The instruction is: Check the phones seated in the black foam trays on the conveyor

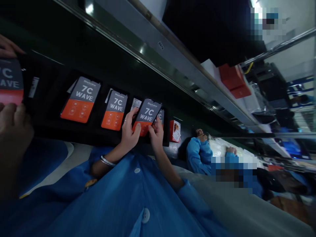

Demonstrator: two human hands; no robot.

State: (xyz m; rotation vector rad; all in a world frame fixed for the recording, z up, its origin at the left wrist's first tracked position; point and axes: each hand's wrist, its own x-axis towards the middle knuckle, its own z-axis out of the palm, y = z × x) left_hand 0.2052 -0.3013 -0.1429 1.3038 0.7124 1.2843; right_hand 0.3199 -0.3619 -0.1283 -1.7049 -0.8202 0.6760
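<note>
Both of my hands hold one smartphone (148, 113), its screen covered by a grey and orange film printed "7C WAVE". My left hand (130, 127) grips its left edge, with the thumb on the orange part. On the lower right edge, my right hand (157, 134) has its thumb and fingers closed. The phone is tilted above a dark tray; a second phone (161, 116) shows partly behind it. To the left lie two more phones with the same film, a nearer one (114, 110) and a farther one (81, 99). A white label (136, 103) shows beside my left fingers.
A small red box (175, 131) stands right of the tray. At the left edge, a co-worker's hand (13, 126) is at another phone (11, 80). Blue-sleeved co-worker's arms (198, 153) are to the right. A metal shelf rail (148, 36) runs above, with red boxes (234, 80) on it.
</note>
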